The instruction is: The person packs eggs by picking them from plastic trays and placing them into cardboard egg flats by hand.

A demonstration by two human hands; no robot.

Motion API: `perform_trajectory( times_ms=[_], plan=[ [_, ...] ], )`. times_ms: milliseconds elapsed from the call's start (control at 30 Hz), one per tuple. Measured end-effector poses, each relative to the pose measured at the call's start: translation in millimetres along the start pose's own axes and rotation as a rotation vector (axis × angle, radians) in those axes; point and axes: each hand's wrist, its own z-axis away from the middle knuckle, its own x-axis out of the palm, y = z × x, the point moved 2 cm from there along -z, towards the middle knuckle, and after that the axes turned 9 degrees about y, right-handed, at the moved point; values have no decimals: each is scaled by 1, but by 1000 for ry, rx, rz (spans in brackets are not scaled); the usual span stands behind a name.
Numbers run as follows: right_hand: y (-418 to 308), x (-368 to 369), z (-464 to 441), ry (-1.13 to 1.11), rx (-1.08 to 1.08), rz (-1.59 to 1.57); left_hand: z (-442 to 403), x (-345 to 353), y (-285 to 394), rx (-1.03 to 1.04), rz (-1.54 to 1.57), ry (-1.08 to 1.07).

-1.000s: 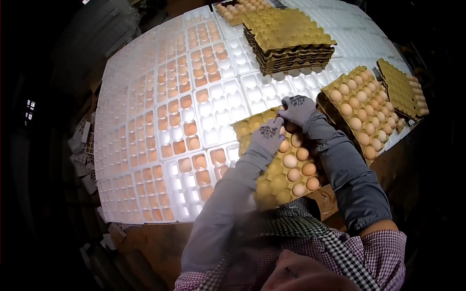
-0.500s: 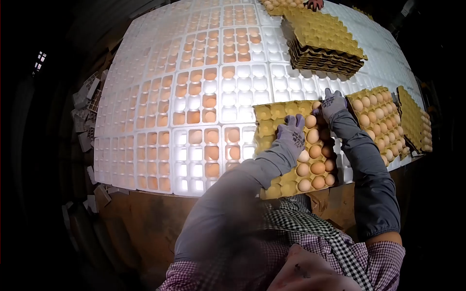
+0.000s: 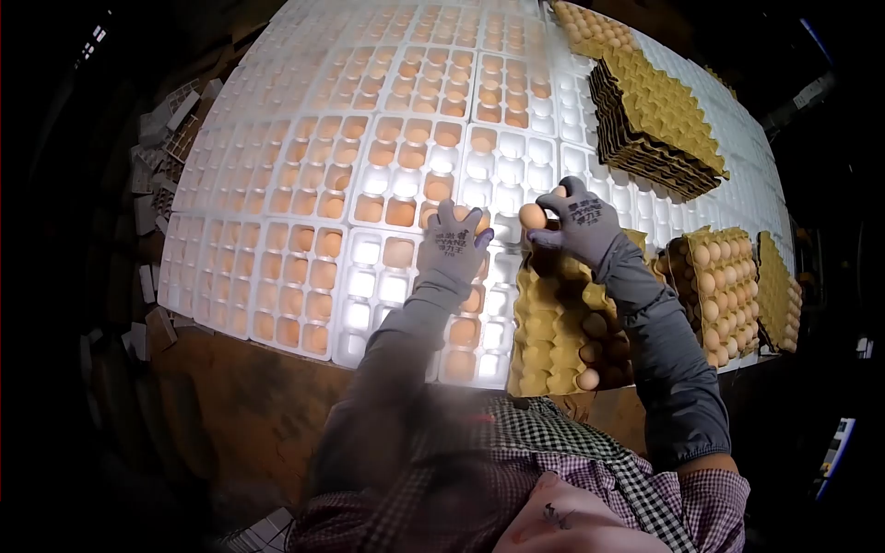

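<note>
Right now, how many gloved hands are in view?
2: the left hand over the white trays, and the right hand holding an egg near the far end of the yellow tray. Others may be hidden in the dark.

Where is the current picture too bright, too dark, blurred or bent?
Head view: white trays glow, with pale haze toward upper left; head view: eggs beside the right sleeve lie in shadow, and the picture's edges are nearly black; head view: the left sleeve is smeared low down; head view: wide-angle distortion bows the tray rows.
</note>
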Motion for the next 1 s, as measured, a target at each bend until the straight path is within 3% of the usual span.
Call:
perform_trajectory(
  times_ms=[33, 100, 133, 167, 233, 267, 300, 333, 367, 433, 500, 533, 600, 633, 667, 767, 833, 900, 933, 1000],
  plan=[
    [-16, 14, -15, -200, -3, 167, -6, 5, -3, 40, -26, -29],
    [-21, 36, -34, -148, -51, 246, -23, -16, 3, -223, 326, 111],
    [-14, 47, -45, -73, -21, 100, -33, -24, 2, -214, 437, 275],
    [-6, 52, -56, 0, 7, -44, -41, -17, -4, -214, 434, 281],
    [-4, 68, -75, -98, -54, 64, -54, 3, -11, -230, 474, 160],
    [-7, 73, -82, -77, -90, 57, -63, 7, -18, -237, 468, -49],
    [-7, 73, -92, -44, -130, 54, -72, 10, -21, -222, 468, -38],
    [-2, 68, -93, 126, -135, -110, -80, 11, -25, -275, 551, 128],
    [2, 75, -101, 328, 43, -564, -87, 13, -27, -328, 637, 287],
    [29, 125, -114, 530, -409, -385, -101, 16, -25, -306, 691, 426],
    [20, 115, -93, 538, -381, 41, -117, 46, -23, -279, 876, 381],
    [20, 111, -84, 589, -334, -90, -123, 60, -25, -139, 735, 229],
    [22, 84, -39, 591, -122, -433, -120, 88, -27, 86, 146, 6],
    [17, 59, -5, 549, 24, -663, -120, 86, -22, 72, 85, -136],
    [24, 39, 32, 601, 84, -451, -116, 78, -13, -18, 94, -138],
    [75, 1, 118, 778, 450, -40, -103, 50, 29, 94, 476, 61],
    [106, 0, 146, 480, 655, 26, -91, 15, 94, 255, 689, -9],
    [130, 29, 153, 293, 579, -56, -76, 9, 156, 445, 750, -77],
    [148, 54, 155, 444, 456, -127, -69, 14, 180, 483, 753, -66],
    [149, 46, 155, 436, 479, -201, -50, 47, 214, 532, 633, -41]
  ],
)
